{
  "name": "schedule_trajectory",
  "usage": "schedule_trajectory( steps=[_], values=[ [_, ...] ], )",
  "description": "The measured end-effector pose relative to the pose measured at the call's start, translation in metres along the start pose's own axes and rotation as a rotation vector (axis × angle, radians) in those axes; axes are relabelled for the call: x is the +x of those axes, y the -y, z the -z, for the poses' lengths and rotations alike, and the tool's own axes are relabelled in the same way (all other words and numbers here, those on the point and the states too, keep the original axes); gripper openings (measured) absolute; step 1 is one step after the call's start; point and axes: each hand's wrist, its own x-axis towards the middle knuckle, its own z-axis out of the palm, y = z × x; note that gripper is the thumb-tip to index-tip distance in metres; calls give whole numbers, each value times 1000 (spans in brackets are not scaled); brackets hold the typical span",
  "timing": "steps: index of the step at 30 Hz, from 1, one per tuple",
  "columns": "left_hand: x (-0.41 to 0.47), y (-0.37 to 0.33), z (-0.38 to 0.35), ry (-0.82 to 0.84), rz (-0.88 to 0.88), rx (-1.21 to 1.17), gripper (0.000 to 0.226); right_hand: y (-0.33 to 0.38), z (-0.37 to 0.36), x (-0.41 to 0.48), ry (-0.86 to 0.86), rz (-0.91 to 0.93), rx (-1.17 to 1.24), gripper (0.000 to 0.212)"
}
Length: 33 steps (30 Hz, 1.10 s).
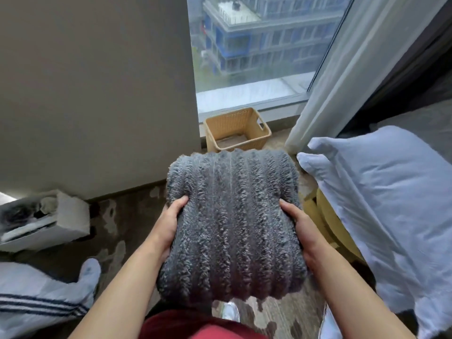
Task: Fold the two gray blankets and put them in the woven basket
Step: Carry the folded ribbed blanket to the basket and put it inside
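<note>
A folded gray blanket (232, 223) is held in the air in front of the person, above the carpeted floor (117, 228). It is gripped at both sides. The left hand (171, 221) is clamped on its left edge, with the thumb laid over the top and the fingers tucked out of sight underneath. The right hand (297, 223) is clamped on the right edge in the same way. The blanket's ribbed, fluffy pile is turned upward, and its ribs run away from the person. Whether one blanket or two are contained in the bundle cannot be told.

The woven basket (231, 123) is set on the floor at its far edge, against the base of the window (256, 45), between the gray wall (97, 94) and the pale curtain (342, 69). It is seen just beyond the blanket's far edge, well apart from both hands, and its opening is turned upward.

A white pillow (381, 204) is seen at the right, close beside the blanket. A white box (71, 216) is placed on the floor by the wall at the left, and a white cloth with dark stripes (36, 294) lies in the near left corner.
</note>
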Motion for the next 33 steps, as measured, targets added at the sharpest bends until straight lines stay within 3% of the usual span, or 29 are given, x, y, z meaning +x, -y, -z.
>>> schedule_trajectory(
  steps=[4, 10, 13, 21, 25, 33],
  values=[
    [81, -45, -15, -36, 67, -28, 51, 46, -26, 85, 55, -64, -16, 60],
    [229, -127, -62, 14, 130, 23, 52, 126, -54, 202, -43, -81, 10, 54],
    [286, -166, -95, 40, 131, 46, 53, 173, -58, 243, -23, -130, 73, 45],
    [410, -232, -184, 102, 151, 38, 52, 284, -49, 364, -44, -199, 101, 45],
    [484, -245, -218, 24, 139, 13, 59, 334, -40, 458, -8, -244, 38, 56],
    [621, -214, -251, -315, 210, -140, 74, 385, -10, 661, 68, -452, -155, 60]
  ],
)
